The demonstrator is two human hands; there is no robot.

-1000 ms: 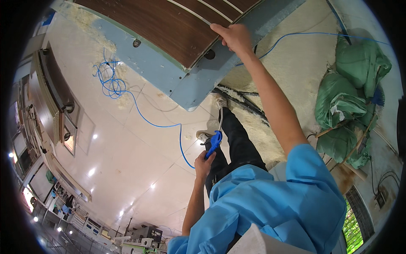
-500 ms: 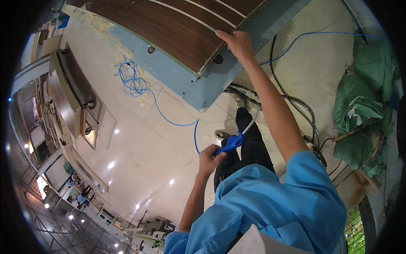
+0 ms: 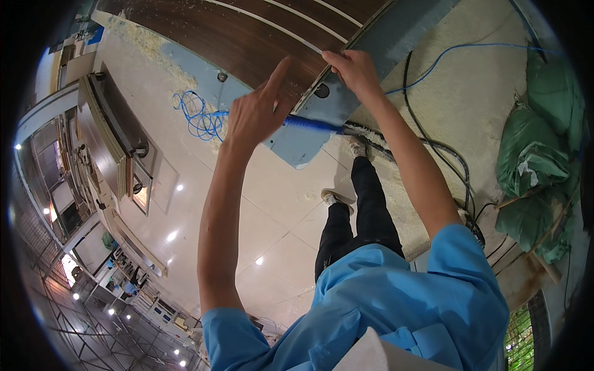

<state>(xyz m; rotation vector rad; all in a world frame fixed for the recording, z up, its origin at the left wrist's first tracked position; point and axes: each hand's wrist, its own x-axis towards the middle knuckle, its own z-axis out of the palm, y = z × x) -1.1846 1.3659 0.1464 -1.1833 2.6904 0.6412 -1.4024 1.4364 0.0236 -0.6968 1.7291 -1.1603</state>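
A dark brown wood-grain panel [image 3: 247, 37] with several thin white strips [image 3: 272, 28] lies on a blue-grey machine table [image 3: 297, 151]. At the panel's right edge, my right hand [image 3: 359, 71] pinches the end of the nearest white strip, thumb and forefinger together. My left hand [image 3: 255, 116] is over the panel's near edge, its forefinger stretched out and the other fingers closed around a blue air blow gun [image 3: 312, 124]. Motion blurs the gun, and my hand hides its grip. A blue hose runs to it from the left.
Coils of blue hose [image 3: 201, 117] hang by the table's left side. Sawdust and black cables [image 3: 433, 145] lie on the floor at right, beside green sacks [image 3: 532, 161]. Stacked brown panels [image 3: 102, 142] stand at far left. My feet are just below the table corner.
My left hand has moved up from beside my legs to the panel's near edge, carrying the blue air blow gun. My right hand stays at the strip's end, its fingers slightly shifted.
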